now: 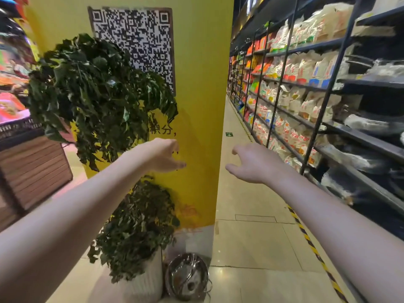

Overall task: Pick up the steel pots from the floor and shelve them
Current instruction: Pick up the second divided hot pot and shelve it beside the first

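Shop aisle seen from above. Both arms stretched fwd, left hand point(164, 155) and right hand point(251, 164) empty, each grip loosely spread, fingers curled, touching nothing. One steel pot point(187, 276) w/ glass lid sits on the floor point(251, 243), bottom centre, just beside a white planter point(145, 283) at the base of a yellow pillar point(201, 106). Shelves point(354, 136) w/ packaged goods run along the right.

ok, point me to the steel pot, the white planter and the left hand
steel pot point(187, 277): head view, on its shiny lid.
white planter point(143, 283): head view, on its ribbed side wall.
left hand point(163, 154): head view, on the back of the hand.
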Demonstrator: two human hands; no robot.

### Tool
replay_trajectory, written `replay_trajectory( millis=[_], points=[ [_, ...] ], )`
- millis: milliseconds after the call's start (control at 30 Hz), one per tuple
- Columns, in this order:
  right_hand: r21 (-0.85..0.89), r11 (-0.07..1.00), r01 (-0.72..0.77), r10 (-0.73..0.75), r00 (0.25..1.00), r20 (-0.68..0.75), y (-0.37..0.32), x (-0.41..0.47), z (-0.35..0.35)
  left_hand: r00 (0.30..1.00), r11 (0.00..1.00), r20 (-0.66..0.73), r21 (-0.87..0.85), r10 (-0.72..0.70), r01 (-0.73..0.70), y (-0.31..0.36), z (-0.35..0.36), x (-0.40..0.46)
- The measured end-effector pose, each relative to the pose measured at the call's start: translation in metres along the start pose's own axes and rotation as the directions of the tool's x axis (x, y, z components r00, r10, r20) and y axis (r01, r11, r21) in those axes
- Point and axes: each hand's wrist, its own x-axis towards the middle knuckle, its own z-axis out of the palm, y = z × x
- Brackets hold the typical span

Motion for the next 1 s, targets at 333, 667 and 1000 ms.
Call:
replay_trajectory(
  millis=[333,667,1000],
  points=[
    [-0.018,0.999,0.05,-0.05,0.999,-0.001,0.042,0.066,0.082,0.999,1.0,0.048,0.008,-0.012,0.012,-0.007,0.056,0.098],
    [0.012,0.998,0.058,-0.058,0.998,0.037,0.064,0.108,0.303,0.997,0.998,0.07,0.044,-0.039,0.036,-0.038,0.244,0.178],
    [0.029,0.999,0.022,-0.025,0.995,0.097,0.061,0.069,0.619,0.997,1.0,0.081,0.001,-0.011,0.011,-0.068,0.572,0.239]
  ],
)
